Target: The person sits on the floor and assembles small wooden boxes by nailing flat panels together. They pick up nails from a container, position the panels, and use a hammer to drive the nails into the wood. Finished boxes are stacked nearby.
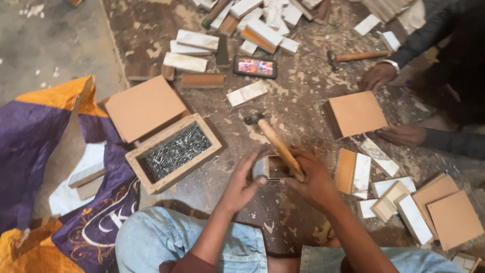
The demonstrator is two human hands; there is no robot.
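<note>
Both hands on small wooden box (270,168), right hand (312,178) gripping hammer (275,142), left hand (241,184) steadying, nail tray (173,151) beside

You had two hammers (275,144) (356,56) on the floor, one phone (255,66), one wooden box of nails (174,152), and four hands in view.

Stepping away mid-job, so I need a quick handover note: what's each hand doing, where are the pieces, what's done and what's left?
Left hand steadies the small wooden box on the floor.
Right hand grips the hammer by its handle, head pointing away, and also touches the box.
Open tray of nails lies left of the box.
Done: box sides appear joined.
Left: loose panels at right remain unassembled.
</note>
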